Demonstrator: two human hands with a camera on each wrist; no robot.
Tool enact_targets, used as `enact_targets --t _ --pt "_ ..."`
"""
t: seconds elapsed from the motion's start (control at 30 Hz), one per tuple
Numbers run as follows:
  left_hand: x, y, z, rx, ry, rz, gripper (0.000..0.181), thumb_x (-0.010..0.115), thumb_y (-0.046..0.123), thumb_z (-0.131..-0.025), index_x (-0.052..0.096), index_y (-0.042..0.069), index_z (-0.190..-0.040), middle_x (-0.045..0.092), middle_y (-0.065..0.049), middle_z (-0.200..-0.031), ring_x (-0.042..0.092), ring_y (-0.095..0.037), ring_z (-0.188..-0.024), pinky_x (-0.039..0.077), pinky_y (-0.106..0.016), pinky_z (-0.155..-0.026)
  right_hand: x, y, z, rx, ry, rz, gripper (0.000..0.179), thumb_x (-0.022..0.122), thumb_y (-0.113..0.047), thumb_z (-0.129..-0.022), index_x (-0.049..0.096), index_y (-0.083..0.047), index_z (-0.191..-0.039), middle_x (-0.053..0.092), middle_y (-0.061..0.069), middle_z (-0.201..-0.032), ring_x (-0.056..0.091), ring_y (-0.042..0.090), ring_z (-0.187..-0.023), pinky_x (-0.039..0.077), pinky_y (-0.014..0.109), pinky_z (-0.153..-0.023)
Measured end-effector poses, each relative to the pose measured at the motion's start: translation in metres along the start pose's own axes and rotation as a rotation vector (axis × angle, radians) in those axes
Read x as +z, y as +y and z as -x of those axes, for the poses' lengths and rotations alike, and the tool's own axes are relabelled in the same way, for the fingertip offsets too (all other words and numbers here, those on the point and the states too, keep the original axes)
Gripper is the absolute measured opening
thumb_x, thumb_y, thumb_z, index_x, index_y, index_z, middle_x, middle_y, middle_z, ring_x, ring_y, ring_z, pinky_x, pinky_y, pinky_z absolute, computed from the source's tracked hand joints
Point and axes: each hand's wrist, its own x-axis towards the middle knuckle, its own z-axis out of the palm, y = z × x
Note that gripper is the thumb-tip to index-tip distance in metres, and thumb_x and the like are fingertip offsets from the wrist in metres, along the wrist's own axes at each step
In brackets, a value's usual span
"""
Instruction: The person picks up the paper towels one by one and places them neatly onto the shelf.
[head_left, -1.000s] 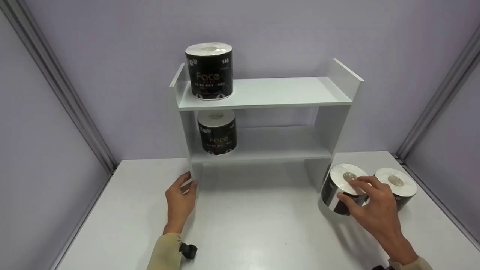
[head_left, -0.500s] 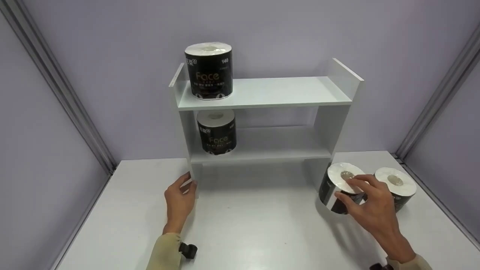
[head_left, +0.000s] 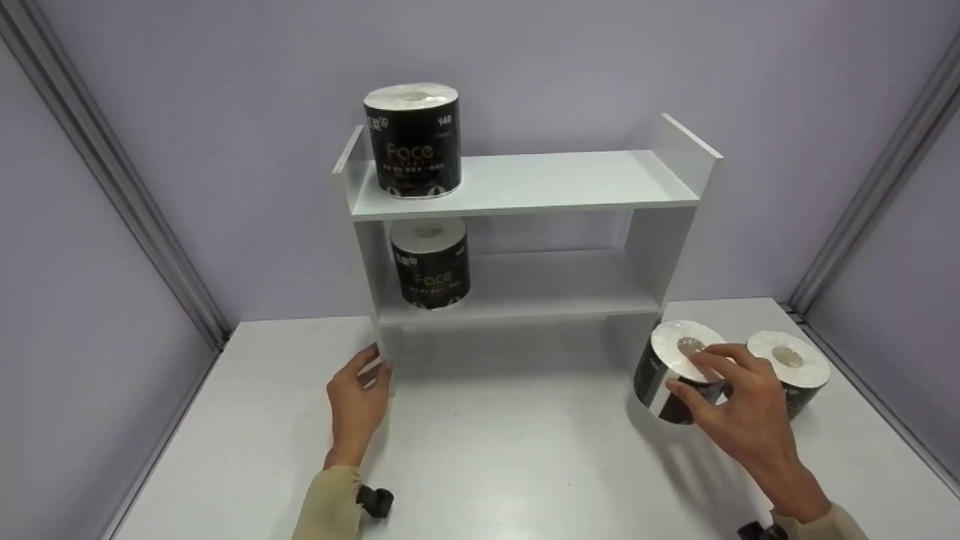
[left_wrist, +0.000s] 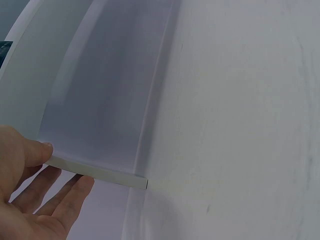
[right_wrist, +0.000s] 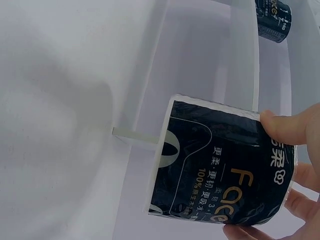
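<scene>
My right hand (head_left: 750, 405) grips a toilet paper roll (head_left: 664, 390) in a black wrapper, thumb on one side and fingers on the other. In the right wrist view the roll (right_wrist: 220, 165) shows its printed front and appears tilted, just above the table. A second roll (head_left: 795, 364) stands behind the hand, partly covered by it. My left hand (head_left: 358, 401) pinches the lower left side panel of a white two-tier shelf (head_left: 517, 208); the left wrist view shows the thumb on one face of the panel (left_wrist: 100, 172) and fingers on the other.
One roll (head_left: 414, 150) stands at the left end of the top shelf, another (head_left: 431, 270) below it on the middle shelf. The shelf stands on a white table (head_left: 480, 465). Pale walls (head_left: 555, 60) enclose the back and both sides.
The right hand and its roll have shifted slightly left and up toward the shelf's right side. The left hand keeps its hold on the panel. The head view has shifted a little.
</scene>
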Motion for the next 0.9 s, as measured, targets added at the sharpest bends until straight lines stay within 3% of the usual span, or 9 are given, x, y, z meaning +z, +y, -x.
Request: enact_targets --t 0.23,0.5,0.9 --pt "0.001 0.000 -0.001 -0.003 -0.002 -0.005 0.037 0.070 0.003 -0.101 0.068 -0.004 -0.137 0.070 -0.023 -0.138 0.075 -0.040 -0.116 0.064 -0.041 -0.095 -0.003 -0.001 -0.003 0.006 -0.003 -0.005 0.048 0.102 -0.006 -0.063 0.082 -0.001 -0.106 0.074 0.014 -0.104 0.058 0.017 -0.090 0.041 0.028 -0.080" --pt "0.001 -0.001 -0.001 -0.011 -0.011 -0.029 0.037 0.069 0.004 -0.102 0.066 -0.005 -0.138 0.069 -0.025 -0.137 0.074 -0.043 -0.116 0.064 -0.045 -0.094 -0.005 -0.004 -0.006 0.000 -0.002 -0.010 0.044 0.102 -0.007 -0.064 0.081 0.000 -0.102 0.073 0.016 -0.104 0.060 0.024 -0.090 0.042 0.029 -0.080" --pt "0.000 0.000 0.001 -0.009 0.002 -0.019 0.036 0.070 0.003 -0.101 0.068 -0.004 -0.137 0.070 -0.025 -0.136 0.075 -0.042 -0.115 0.064 -0.044 -0.094 -0.007 -0.007 -0.011 -0.014 -0.001 -0.010 0.045 0.102 -0.007 -0.064 0.082 -0.002 -0.104 0.074 0.012 -0.105 0.058 0.013 -0.092 0.041 0.021 -0.075"
